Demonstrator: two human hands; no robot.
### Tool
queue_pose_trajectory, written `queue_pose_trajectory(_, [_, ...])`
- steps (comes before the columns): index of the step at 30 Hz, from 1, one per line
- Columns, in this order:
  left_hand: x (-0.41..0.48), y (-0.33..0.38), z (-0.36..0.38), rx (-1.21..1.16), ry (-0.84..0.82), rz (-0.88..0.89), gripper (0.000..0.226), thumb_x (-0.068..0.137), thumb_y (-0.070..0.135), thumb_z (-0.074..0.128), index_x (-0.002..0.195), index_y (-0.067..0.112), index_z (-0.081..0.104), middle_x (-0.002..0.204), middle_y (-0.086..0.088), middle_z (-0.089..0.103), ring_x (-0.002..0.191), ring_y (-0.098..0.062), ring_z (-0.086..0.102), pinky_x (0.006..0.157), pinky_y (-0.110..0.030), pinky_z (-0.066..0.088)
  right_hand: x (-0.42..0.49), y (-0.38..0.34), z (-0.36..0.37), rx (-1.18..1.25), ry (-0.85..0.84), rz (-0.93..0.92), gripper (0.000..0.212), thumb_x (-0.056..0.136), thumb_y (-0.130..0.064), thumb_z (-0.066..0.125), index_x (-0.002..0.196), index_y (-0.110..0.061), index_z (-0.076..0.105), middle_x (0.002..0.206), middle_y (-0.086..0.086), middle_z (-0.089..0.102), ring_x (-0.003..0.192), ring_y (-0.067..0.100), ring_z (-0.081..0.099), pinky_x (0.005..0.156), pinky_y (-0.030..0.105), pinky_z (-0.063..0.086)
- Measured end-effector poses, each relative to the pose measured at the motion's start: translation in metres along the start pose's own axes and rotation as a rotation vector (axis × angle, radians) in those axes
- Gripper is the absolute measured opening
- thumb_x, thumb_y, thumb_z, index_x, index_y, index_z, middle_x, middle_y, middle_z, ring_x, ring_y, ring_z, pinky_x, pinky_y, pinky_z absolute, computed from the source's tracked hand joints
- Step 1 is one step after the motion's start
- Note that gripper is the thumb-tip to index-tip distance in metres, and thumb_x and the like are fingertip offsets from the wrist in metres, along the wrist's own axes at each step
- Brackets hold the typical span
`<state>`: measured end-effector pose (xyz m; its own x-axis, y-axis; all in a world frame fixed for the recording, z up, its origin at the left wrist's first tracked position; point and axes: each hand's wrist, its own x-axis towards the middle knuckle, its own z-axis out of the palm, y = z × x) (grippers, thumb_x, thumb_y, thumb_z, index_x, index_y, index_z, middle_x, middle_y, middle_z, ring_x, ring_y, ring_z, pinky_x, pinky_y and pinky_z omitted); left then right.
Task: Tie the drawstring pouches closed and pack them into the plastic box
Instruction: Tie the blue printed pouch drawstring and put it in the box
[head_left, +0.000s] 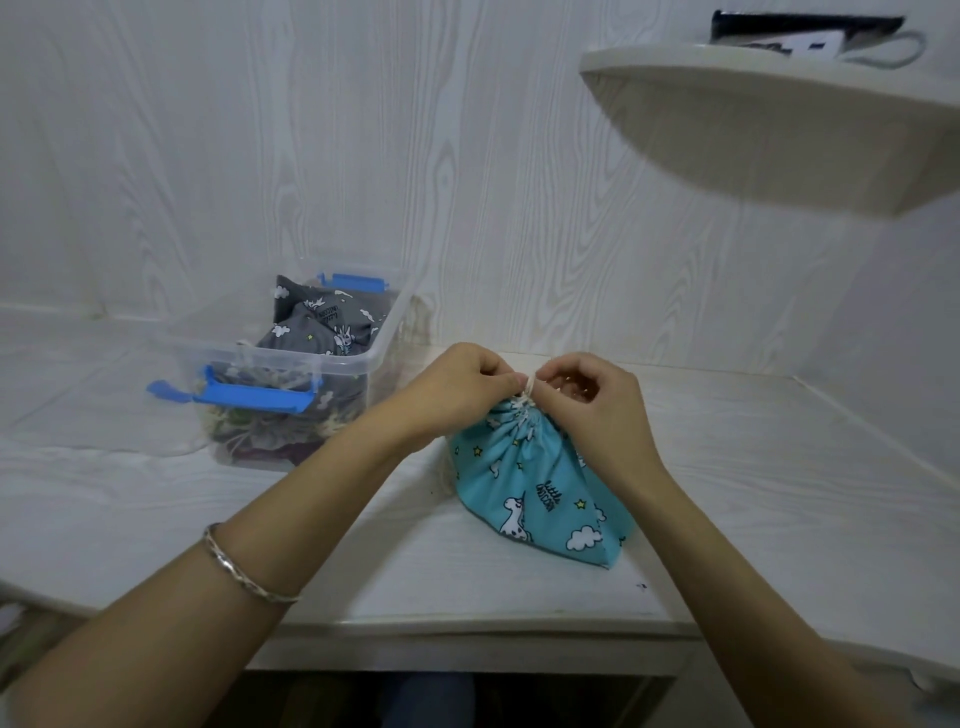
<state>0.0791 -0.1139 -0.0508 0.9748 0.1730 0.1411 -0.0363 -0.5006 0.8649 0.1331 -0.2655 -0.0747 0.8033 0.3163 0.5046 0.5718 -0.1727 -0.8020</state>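
On table (156, 519), both hands, left (462, 384) & right (597, 400), pinched white cord (529, 387) atop gathered blue pouch (535, 493) (grey pouch (322, 322) sat in box (384, 332)).

Both forearms are bare right down to the edge of the shot, same with the left hand (462, 379) and right hand (597, 395). There's a silver bangle (244, 566) on the left forearm, thin, kinda twisted or braided looking, shiny where the light hits it. It sits a fair way up from the wrist.
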Motion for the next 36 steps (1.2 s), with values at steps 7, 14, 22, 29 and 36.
queue_pose_trajectory(7, [0.001,0.004,0.004,-0.080,0.020,-0.041,0.023,0.094,0.025,0.059,0.076,0.014,0.069,0.072,0.003,0.067,0.063,-0.004,0.059,0.055,-0.014,0.044,-0.002,0.003,-0.003,-0.096,0.062,-0.099,0.004,0.081,-0.022,0.076,0.079,-0.020,0.073,0.082,-0.003,0.065,0.066,0.013,0.052,0.062,0.017,0.043])
queue_pose_trajectory(14, [0.002,0.003,0.000,-0.083,0.012,0.008,0.021,0.090,0.027,0.065,0.087,0.009,0.073,0.084,-0.003,0.074,0.074,-0.009,0.068,0.064,-0.016,0.054,-0.002,0.002,-0.006,-0.044,-0.017,-0.018,0.009,0.084,-0.028,0.073,0.082,-0.020,0.077,0.077,-0.005,0.069,0.071,0.013,0.061,0.066,0.023,0.049])
queue_pose_trajectory(22, [0.000,-0.007,-0.011,0.387,0.146,0.196,0.009,0.088,0.029,0.066,0.085,0.023,0.073,0.082,0.013,0.066,0.080,-0.004,0.060,0.075,-0.026,0.051,0.006,0.013,-0.026,0.825,-0.273,0.646,0.010,0.073,-0.015,0.052,0.073,-0.006,0.055,0.073,0.009,0.056,0.069,0.018,0.049,0.070,0.029,0.038])
queue_pose_trajectory(29, [-0.009,-0.017,0.003,0.647,0.223,0.328,0.018,0.093,0.040,0.057,0.096,0.029,0.070,0.074,0.018,0.050,0.075,-0.005,0.049,0.069,-0.027,0.043,0.016,0.031,-0.019,0.325,-0.411,0.684,0.031,0.091,-0.038,0.060,0.084,-0.008,0.065,0.076,0.011,0.064,0.058,0.016,0.056,0.055,0.024,0.045])
queue_pose_trajectory(36, [-0.013,-0.017,0.011,0.564,0.224,0.274,0.017,0.089,0.042,0.061,0.094,0.031,0.073,0.085,0.012,0.071,0.079,-0.005,0.062,0.072,-0.028,0.054,0.020,0.026,-0.011,0.294,-0.627,0.777,0.079,0.062,-0.041,0.086,0.122,0.006,0.061,0.119,0.022,0.062,0.103,0.032,0.053,0.103,0.048,0.046])
